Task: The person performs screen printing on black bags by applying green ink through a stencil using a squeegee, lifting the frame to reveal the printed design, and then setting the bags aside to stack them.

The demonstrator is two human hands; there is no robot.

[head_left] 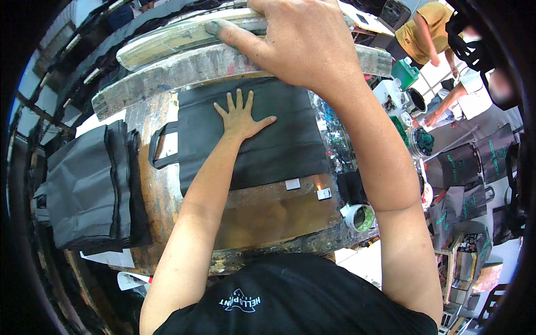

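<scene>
A black fabric bag (279, 142) lies flat on a worn, paint-stained wooden table (262, 215), its handle loop at the left. My left hand (241, 116) presses flat on the bag, fingers spread. My right hand (296, 42) is raised above the far edge and grips the paint-smeared wooden printing frame (184, 67), which is tilted up over the bag.
A stack of black bags (92, 187) sits at the left of the table. A small pot of green paint (360, 218) stands at the right edge. Printed black bags (474, 167) lie at the right. Two other people (430, 33) work at the far right.
</scene>
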